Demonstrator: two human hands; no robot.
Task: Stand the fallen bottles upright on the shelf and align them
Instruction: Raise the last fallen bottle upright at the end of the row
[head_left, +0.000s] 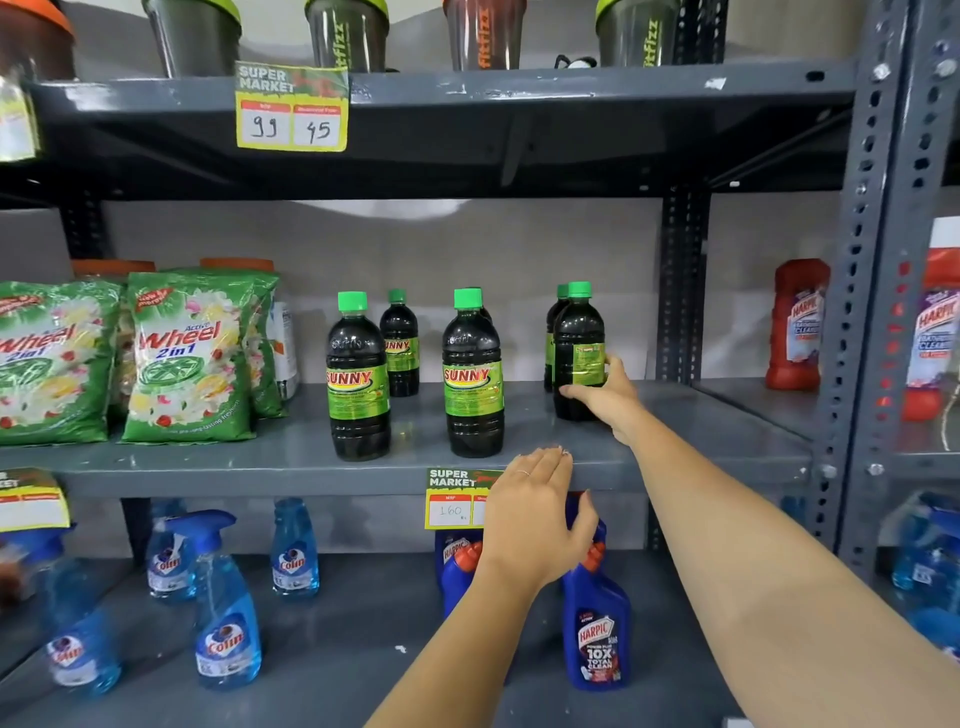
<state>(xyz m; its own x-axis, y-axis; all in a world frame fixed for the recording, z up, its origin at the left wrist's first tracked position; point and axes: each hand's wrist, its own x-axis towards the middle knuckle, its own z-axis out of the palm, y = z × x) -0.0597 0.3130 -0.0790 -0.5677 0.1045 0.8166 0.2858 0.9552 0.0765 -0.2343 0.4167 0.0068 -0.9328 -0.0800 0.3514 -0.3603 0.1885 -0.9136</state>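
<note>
**Turning the last bottle to face front**

My right hand (605, 392) wraps the lower body of the rightmost bottle (578, 349), fingers curled around its far side and thumb across the front under the label. It stands upright toward the right end of the middle shelf (291, 457), a little back from the front edge, with another bottle (549, 338) close behind it. Its label faces right rather than forward, so I judge it still needs a twist. My left hand (532, 514) lies open and flat, fingertips on the shelf's front edge, holding nothing.

These are dark plastic bottles with green screw caps, filled almost to the neck with dark liquid — so likely fairly heavy for their size and top-steady only while the base sits flat. The wall looks smooth and glossy; the paper label should give better grip than the bare plastic. I would hold low, around the label band, and rotate on the base instead of lifting by the cap.

Two more bottles, the left one (358, 379) and the middle one (472, 376), stand near the front edge with labels forward, and a smaller-looking one (399, 345) stands farther back. All caps appear closed — none that I can see lies fallen.
</note>
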